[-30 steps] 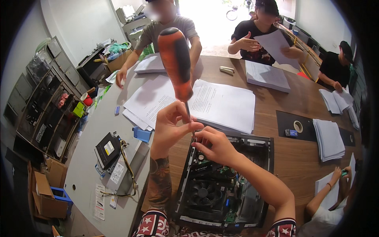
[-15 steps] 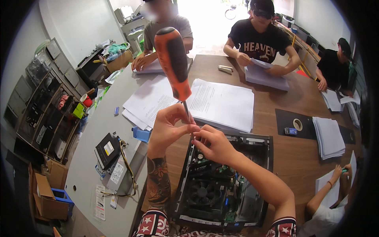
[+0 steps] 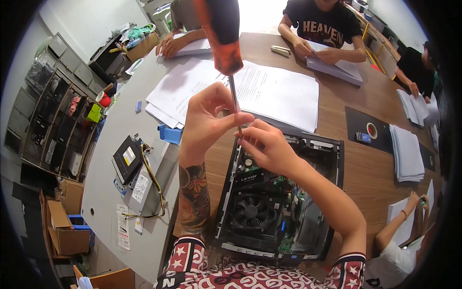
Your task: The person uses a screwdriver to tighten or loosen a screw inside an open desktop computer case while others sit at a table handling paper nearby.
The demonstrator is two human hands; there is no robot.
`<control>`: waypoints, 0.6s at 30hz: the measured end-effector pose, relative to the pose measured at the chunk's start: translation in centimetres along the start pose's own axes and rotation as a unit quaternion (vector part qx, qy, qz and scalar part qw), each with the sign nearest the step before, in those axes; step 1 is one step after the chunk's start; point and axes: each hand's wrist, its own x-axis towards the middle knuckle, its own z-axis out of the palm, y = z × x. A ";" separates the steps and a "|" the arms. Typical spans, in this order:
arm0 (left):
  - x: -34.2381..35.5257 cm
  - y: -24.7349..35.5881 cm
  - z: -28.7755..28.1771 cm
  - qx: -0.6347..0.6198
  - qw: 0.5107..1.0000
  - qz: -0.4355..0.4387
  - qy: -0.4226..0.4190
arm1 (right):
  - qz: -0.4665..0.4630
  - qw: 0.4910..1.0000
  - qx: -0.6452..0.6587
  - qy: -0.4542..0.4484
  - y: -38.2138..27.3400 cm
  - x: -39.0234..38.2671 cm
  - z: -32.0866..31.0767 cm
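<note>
A screwdriver (image 3: 227, 55) with an orange and black handle stands nearly upright, its handle at the top and its tip pointing down. My left hand (image 3: 204, 120) pinches the metal shaft between thumb and fingers. At the tip, the closed fingers of my right hand (image 3: 272, 149) meet the shaft's end; whatever they pinch there is too small to make out. Both hands are above the far left part of an opened computer case (image 3: 338, 188), which lies flat on the table. Inside it show a black cooling fan (image 3: 251, 213), circuit boards and cables.
Left of the case lie a metal power supply (image 3: 153, 180) with cables, an optical drive (image 3: 127, 161) and a blue plastic part (image 3: 169, 135). Printed sheets (image 3: 284, 91) lie beyond my hands. Tape (image 3: 371, 130) and a paper stack (image 3: 406, 154) sit right. Several people handle papers around the table.
The view has tilted down, so the case shows nearer and more fully. My hands still hold the screwdriver at its shaft and tip; its handle is now partly cut off at the upper edge.
</note>
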 end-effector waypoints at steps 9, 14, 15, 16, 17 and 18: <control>-0.3 1.5 -0.1 -0.036 0.996 -0.079 -0.035 | 0.016 1.000 0.002 -0.004 -0.4 0.3 -0.2; -0.3 0.9 -0.1 -0.001 0.998 -0.029 -0.050 | 0.018 1.000 -0.004 -0.001 -0.4 0.2 -0.4; -0.3 0.9 -0.1 0.019 0.998 -0.030 -0.044 | 0.018 1.000 -0.003 -0.003 -0.3 0.2 -0.4; -0.3 0.9 -0.1 0.019 0.998 -0.030 -0.043 | 0.017 1.000 -0.002 -0.003 -0.3 0.2 -0.3; -0.2 0.7 0.1 0.036 0.999 -0.024 -0.026 | 0.017 1.000 -0.007 -0.005 -0.3 0.2 -0.3; -0.2 0.6 0.1 0.052 0.998 -0.018 -0.009 | 0.018 1.000 -0.010 -0.007 -0.3 0.2 -0.2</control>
